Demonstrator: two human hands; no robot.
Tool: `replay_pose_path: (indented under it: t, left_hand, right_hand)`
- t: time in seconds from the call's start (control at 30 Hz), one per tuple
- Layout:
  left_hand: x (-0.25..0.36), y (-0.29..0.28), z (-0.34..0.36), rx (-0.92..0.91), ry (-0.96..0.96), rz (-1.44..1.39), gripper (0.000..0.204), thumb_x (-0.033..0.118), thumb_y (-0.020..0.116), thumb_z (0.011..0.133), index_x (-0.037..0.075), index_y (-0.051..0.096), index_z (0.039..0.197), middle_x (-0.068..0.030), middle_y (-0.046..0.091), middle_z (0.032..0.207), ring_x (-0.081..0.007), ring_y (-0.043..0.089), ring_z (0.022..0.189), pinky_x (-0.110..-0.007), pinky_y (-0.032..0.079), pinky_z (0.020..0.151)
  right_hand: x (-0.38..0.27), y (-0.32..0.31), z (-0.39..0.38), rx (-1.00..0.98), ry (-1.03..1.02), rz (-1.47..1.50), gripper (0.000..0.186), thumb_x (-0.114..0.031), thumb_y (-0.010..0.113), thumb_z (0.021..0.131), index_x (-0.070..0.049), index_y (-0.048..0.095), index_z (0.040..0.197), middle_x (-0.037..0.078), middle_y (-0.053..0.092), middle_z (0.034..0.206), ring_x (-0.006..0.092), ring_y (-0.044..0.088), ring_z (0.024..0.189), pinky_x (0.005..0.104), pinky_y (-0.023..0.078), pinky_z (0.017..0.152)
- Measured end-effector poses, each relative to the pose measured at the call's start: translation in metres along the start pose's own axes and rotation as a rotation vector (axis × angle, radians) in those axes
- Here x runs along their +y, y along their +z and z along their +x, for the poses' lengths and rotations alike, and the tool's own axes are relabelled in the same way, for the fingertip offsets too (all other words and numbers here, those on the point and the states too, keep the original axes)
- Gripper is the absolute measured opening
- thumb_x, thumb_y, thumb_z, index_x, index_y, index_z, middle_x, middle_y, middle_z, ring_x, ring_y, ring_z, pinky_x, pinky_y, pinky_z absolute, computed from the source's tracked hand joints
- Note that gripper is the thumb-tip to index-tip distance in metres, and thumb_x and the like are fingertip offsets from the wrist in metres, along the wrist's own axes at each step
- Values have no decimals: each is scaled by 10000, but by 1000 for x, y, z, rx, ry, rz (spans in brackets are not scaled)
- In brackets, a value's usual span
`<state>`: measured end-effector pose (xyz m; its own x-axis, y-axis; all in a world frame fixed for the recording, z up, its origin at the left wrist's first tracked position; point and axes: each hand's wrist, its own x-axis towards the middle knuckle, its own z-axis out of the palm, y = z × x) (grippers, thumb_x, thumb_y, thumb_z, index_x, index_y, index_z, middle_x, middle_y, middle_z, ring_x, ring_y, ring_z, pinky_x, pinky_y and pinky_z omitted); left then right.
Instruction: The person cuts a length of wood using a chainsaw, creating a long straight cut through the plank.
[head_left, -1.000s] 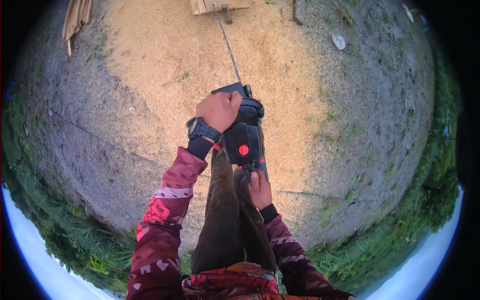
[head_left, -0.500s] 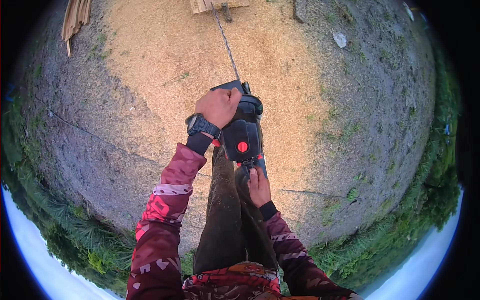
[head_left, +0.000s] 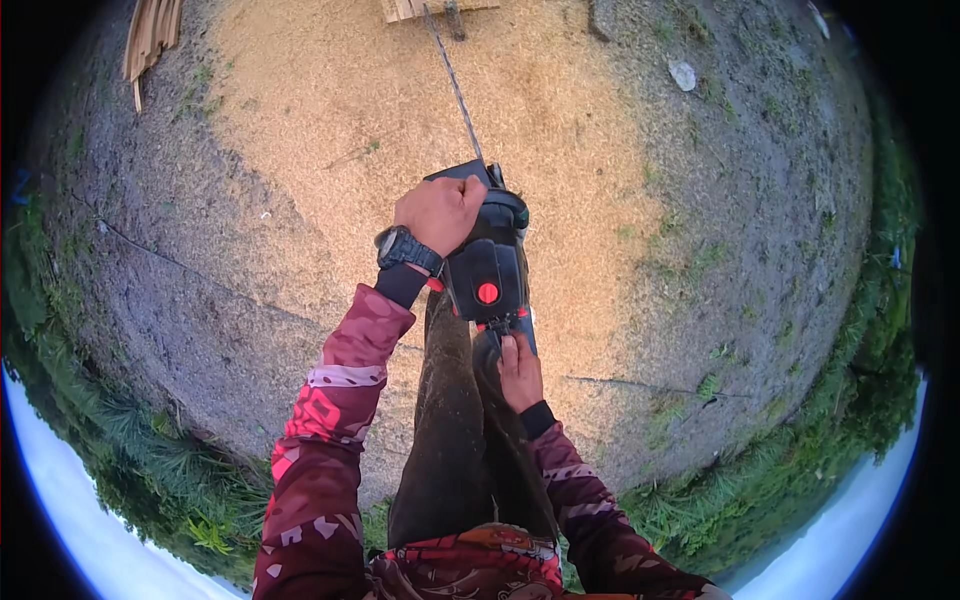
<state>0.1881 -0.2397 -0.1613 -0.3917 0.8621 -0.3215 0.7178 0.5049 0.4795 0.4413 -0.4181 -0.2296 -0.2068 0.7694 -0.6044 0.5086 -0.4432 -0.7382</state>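
A black chainsaw (head_left: pixel 485 268) with a red round knob on its cover is held out in front of my legs. Its long thin guide bar (head_left: pixel 456 88) points away from me, and the tip meets a piece of sawn wood (head_left: pixel 425 10) at the far edge. My left hand (head_left: pixel 438 215), with a dark watch at the wrist, is closed round the front handle; most of that handle is hidden under the fist. Lower down, my right hand (head_left: pixel 520 374) grips the rear handle, its fingers partly out of sight behind the saw.
Pale sawdust (head_left: pixel 330 130) covers the ground ahead. A stack of boards (head_left: pixel 153 45) lies at the far left, and a short dark block (head_left: pixel 601 20) is at the far right. Beyond it is a whitish flat object (head_left: pixel 682 76). Thin dark line (head_left: pixel 190 270) crosses the soil at left; greenery rings the edges.
Almost nothing differs. The saw and both hands sit very slightly farther right in the view, with the same grip.
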Motion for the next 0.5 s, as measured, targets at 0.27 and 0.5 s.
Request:
replay_pose_path:
  t: [0.27, 0.5]
  left_hand:
    - [-1, 0, 0, -26, -6, 24, 528, 416, 439, 973, 41, 729, 741, -214, 692, 751, -419, 691, 716, -501, 561, 671]
    - [4, -5, -1, -34, 11, 34, 528, 413, 435, 978, 40, 726, 743, -217, 690, 759, -424, 686, 724, -502, 558, 678]
  right_hand:
    - [0, 0, -2, -2, 28, -31, 401, -363, 442, 1076, -25, 576, 1244, 74, 560, 628, 161, 556, 550, 334, 424, 528]
    - [3, 5, -1, -2, 37, 16, 400, -368, 442, 1080, -33, 574, 1252, 22, 520, 644, 112, 502, 557, 308, 409, 528]
